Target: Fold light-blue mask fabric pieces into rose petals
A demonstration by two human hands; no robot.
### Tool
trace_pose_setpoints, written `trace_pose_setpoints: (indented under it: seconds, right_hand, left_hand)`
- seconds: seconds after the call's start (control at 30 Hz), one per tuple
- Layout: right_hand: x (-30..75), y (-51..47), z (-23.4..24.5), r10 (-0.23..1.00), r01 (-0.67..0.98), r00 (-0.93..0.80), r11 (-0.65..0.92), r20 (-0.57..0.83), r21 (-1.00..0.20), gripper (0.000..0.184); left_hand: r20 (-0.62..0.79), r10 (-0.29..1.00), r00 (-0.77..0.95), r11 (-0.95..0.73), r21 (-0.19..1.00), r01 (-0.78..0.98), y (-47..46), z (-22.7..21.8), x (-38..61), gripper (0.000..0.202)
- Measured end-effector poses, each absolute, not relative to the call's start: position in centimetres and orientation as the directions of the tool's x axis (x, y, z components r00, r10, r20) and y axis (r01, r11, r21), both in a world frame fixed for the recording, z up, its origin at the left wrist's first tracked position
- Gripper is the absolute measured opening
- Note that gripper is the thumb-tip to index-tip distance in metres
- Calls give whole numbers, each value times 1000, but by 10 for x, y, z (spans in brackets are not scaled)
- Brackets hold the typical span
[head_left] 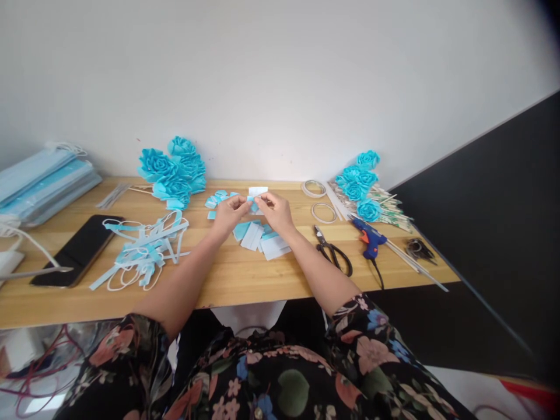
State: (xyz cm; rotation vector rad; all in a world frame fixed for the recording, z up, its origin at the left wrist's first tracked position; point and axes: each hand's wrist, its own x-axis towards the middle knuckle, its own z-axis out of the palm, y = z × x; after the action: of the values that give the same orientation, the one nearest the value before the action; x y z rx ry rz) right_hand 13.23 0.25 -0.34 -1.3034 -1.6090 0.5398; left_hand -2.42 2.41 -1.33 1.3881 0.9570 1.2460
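Observation:
Both hands meet over the middle of the table, each pinching a small light-blue piece of mask fabric (252,201) between thumb and fingertips. My left hand (230,214) grips its left side. My right hand (276,211) has hold of the right side. Just behind the fingers lies a white rectangular piece (258,190). Under and in front of the hands, several cut blue-and-white fabric pieces (252,236) overlap on the table. Small cut blue petals (214,201) lie beside my left hand.
Blue fabric roses (177,172) stand back left; more roses (359,178) rest on wrapped sticks at right. Scissors (333,252), a blue glue gun (370,238) and tape rolls (314,188) lie right. Mask strips (146,254), a phone (76,251) and stacked masks (48,181) lie left.

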Motion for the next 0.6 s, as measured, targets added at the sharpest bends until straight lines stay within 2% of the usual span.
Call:
trace_pose_setpoints:
  seconds: [0.3,0.6]
  right_hand:
    - [132,-2,-1,901,511,36,355,433,-782,38]
    - [132,0,-2,899,518,46,350,435,-780,39]
  left_hand:
    - [221,965,140,-211,974,-82,27,-15,-28,36]
    - [271,951,150,-265,962,-63,28,-19,-29,47]
